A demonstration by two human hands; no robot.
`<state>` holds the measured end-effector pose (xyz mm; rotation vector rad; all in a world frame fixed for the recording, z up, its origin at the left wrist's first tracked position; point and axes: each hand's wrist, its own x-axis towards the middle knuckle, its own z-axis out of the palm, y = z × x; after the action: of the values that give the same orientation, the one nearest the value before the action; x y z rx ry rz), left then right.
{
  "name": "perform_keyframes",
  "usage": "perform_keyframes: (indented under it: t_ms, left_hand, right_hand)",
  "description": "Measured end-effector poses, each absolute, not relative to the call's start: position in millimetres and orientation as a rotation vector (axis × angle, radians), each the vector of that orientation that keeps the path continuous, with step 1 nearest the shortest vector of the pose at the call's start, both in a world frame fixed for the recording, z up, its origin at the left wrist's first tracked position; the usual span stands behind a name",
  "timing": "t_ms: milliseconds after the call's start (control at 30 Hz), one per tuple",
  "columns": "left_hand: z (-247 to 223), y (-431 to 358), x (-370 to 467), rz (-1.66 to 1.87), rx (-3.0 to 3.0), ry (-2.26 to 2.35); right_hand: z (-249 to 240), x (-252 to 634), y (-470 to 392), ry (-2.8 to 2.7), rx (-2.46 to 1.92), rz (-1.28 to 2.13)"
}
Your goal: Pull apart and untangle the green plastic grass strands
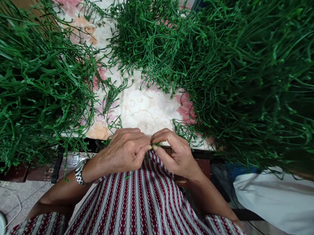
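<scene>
At the centre of the frame, we see the left hand (126,149) and right hand (175,151) meeting at their tips, pinched narrow on a small green piece (156,144); the fingers cover too much for us to tell its full length. We take the fingertip hold to suit something so thin, with the left fingers curled in and the right thumb and forefinger arched into a loop. Both hands hover at the table's near edge, above the striped garment (137,206), probably to bring the piece close to the body and into clear view. Just beyond them, a bare patch of flowered tablecloth (147,112) seems to leave working room between the green stems. These lie in a heap at the left of the frame (38,91), a bunch at upper middle (147,37) and a larger mass at the right (265,84), perhaps all set within easy reach.
</scene>
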<state>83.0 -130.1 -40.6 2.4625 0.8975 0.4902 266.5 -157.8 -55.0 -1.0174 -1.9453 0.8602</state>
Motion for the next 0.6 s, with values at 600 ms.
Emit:
perform_keyframes:
  t_ms: [600]
  left_hand:
    - [-33, -127, 67, 0.353, 2.534, 0.697]
  right_hand:
    - [-40, 279, -168, -2.542, -1.164, 0.732]
